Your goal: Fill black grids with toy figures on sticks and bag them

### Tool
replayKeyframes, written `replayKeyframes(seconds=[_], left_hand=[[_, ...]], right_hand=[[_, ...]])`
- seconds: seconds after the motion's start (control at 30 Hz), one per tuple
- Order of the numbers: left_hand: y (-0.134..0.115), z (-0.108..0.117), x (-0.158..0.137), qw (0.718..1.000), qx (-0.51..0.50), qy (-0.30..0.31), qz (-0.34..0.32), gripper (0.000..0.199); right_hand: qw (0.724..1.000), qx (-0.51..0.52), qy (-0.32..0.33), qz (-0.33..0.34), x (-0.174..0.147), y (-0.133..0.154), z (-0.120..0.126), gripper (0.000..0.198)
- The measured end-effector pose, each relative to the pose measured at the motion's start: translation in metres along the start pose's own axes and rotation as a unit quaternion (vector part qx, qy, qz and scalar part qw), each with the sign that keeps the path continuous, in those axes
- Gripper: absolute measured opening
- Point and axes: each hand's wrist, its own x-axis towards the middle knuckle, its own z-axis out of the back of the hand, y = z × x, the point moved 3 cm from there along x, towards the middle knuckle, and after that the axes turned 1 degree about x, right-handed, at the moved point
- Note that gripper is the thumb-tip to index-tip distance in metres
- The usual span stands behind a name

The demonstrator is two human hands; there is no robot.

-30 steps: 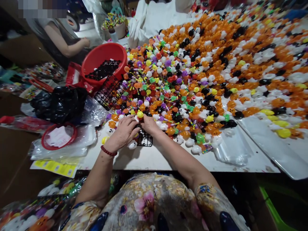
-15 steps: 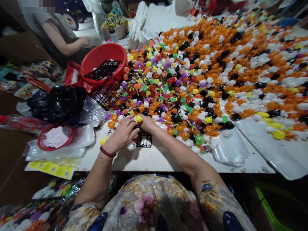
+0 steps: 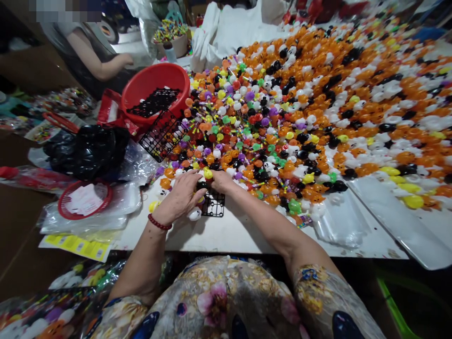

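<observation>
A black plastic grid tray (image 3: pixel 213 207) lies on the white table, partly covered by both hands and by small plastic figures. My left hand (image 3: pixel 181 194), with a red bead bracelet at the wrist, rests over its left side, thumb spread from the curved fingers. Close beside it, my right hand (image 3: pixel 221 182) has its fingers closed at a small yellow toy (image 3: pixel 208 173); its fingertips are partly hidden. A white toy (image 3: pixel 195 214) sits under the left thumb, at the tray's near edge. One yellow figure (image 3: pixel 153 206) lies left of the left hand.
A large heap of orange, white and black figures (image 3: pixel 318 89) spreads behind and right. The red basin (image 3: pixel 155 75) holds black grids, with another grid (image 3: pixel 160 136) leaning below it. Left are a black bag (image 3: pixel 88 150) and red basket (image 3: pixel 84 200). Clear bags (image 3: pixel 341 223) lie right. A person (image 3: pixel 92 52) stands far left.
The whole view has shifted slightly, so things appear a little farther right. Both hands keep nearly the same place at the tray and the yellow toy.
</observation>
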Motion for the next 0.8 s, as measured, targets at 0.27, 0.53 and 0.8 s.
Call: replayKeyframes(seconds=[0.27, 0.53, 0.8], left_hand=[[0.002, -0.001, -0.002, 0.999, 0.007, -0.041, -0.012, 0.042], [-0.044, 0.047, -0.034, 0.975, 0.014, -0.207, -0.082, 0.032], [-0.098, -0.025, -0.079, 0.971, -0.185, 0.057, -0.143, 0.024]], right_hand=[[0.999, -0.039, 0.010, 0.012, -0.009, 0.018, 0.001, 0.040], [0.999, -0.033, -0.034, 0.012, -0.020, 0.018, 0.004, 0.030], [0.981, -0.072, -0.177, -0.039, -0.079, -0.038, 0.042, 0.028]])
